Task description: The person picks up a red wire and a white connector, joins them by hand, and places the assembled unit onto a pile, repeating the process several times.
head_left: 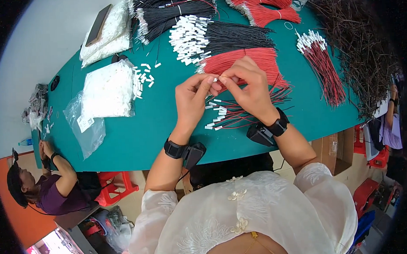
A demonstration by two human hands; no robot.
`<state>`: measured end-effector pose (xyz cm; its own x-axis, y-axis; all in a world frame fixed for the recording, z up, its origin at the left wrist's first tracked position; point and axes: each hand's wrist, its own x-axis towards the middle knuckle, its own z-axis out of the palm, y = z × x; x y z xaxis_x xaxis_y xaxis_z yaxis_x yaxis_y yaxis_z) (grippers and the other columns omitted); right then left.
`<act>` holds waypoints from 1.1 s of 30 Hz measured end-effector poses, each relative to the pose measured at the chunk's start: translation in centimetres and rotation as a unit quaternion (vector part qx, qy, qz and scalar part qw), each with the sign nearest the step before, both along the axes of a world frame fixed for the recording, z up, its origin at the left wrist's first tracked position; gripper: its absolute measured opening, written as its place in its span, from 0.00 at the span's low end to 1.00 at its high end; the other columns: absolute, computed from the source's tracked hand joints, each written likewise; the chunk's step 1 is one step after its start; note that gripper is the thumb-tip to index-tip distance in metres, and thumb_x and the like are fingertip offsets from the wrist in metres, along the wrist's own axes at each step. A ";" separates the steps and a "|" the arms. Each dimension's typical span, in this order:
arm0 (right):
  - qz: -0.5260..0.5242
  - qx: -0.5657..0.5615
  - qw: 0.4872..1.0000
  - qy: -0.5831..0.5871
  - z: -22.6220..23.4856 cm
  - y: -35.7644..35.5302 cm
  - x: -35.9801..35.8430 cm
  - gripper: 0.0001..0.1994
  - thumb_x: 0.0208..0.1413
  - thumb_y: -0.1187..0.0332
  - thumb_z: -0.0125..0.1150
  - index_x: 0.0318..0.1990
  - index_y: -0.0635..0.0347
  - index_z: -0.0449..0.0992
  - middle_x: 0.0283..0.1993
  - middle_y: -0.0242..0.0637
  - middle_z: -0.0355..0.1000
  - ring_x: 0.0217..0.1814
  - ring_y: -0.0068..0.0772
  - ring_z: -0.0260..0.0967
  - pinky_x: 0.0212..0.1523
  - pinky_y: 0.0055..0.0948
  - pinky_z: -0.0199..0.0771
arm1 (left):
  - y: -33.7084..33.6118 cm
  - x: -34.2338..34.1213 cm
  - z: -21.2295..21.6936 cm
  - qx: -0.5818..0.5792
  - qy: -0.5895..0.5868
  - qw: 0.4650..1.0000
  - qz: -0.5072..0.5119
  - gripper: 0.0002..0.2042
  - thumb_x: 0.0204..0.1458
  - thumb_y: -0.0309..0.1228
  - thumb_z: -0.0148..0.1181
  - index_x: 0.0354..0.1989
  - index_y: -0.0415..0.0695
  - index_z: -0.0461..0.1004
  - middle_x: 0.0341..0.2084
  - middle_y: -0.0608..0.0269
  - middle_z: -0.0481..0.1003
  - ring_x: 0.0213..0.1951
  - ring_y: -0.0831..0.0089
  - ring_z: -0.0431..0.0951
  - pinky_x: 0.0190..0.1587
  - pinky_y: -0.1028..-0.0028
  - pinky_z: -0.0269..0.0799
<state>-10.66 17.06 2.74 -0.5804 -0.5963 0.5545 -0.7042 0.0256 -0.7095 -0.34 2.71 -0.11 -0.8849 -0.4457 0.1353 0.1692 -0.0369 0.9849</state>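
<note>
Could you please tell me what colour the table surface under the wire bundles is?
The table surface is teal green, seen best in the head view.

I see a sheer white blouse — floral embroidery, short sleeves — and a black band with a black device on each wrist.

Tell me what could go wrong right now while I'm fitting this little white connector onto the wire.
The left hand and right hand pinch a small white connector and thin wire together above the finished wires; a slip could drop it among them. The loose white connectors by the open plastic bag could scatter if a forearm brushes them.
</note>
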 end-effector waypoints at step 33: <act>0.152 0.323 0.930 -0.087 2.8 5.7 -5.7 0.09 0.49 0.69 0.74 0.32 0.66 0.81 0.26 0.39 0.76 0.21 0.36 0.67 0.26 0.30 0.69 | -3.3 0.3 1.5 -0.259 -0.013 0.959 -0.110 0.08 0.54 0.26 0.66 0.42 0.39 0.81 0.39 0.59 0.80 0.42 0.68 0.79 0.45 0.72 0.73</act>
